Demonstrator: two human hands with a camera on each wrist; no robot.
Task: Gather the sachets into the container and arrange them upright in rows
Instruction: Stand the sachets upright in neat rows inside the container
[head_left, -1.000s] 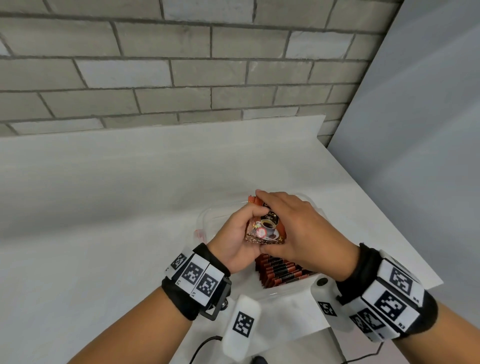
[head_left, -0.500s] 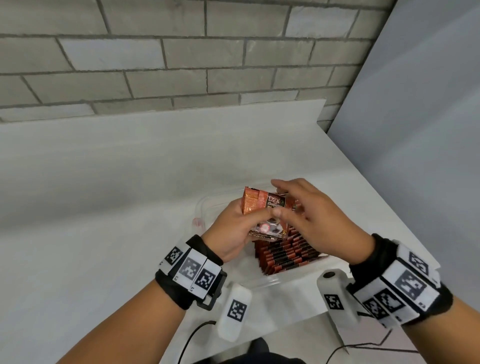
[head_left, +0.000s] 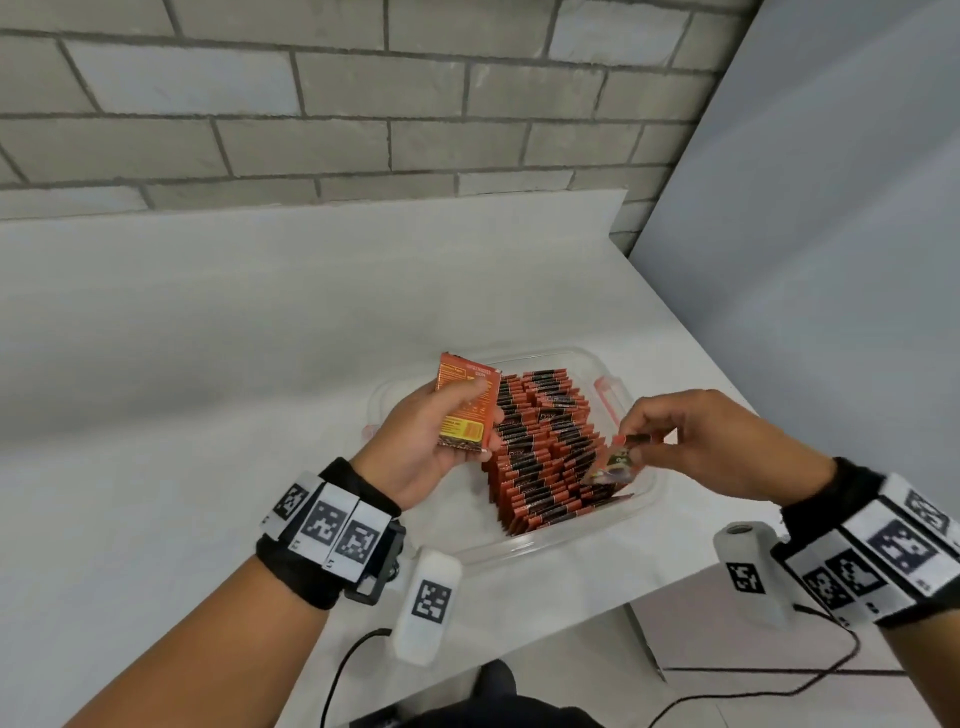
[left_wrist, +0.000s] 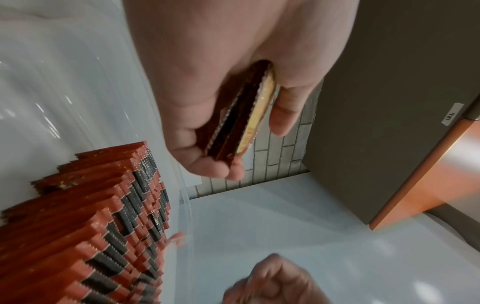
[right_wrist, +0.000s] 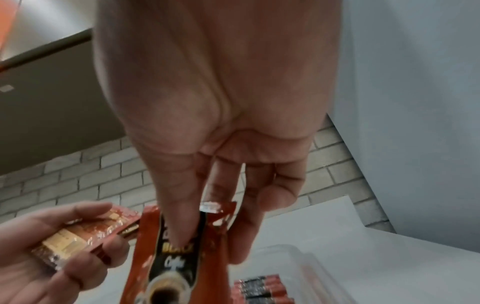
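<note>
A clear plastic container (head_left: 561, 540) sits on the white table, packed with rows of upright orange and black sachets (head_left: 545, 457). My left hand (head_left: 431, 441) grips a small stack of sachets (head_left: 467, 410) over the container's left side, back labels facing me; the left wrist view shows the stack (left_wrist: 244, 123) edge-on between thumb and fingers. My right hand (head_left: 691, 441) pinches a single sachet (head_left: 615, 462) by its top, hanging over the container's right side. The right wrist view shows that sachet (right_wrist: 176, 263) with a coffee cup print, under my thumb.
The container's left part (head_left: 415, 499) holds no sachets. The white table (head_left: 208, 364) ends at an edge close to my body, and a grey brick wall (head_left: 311, 104) stands behind it. A grey panel (head_left: 831, 260) borders the right side. Cables (head_left: 727, 691) hang below.
My hands have parted: the right hand drew one sachet off the stack and moved right and down with it. The left hand keeps the rest, turned label-back toward me.
</note>
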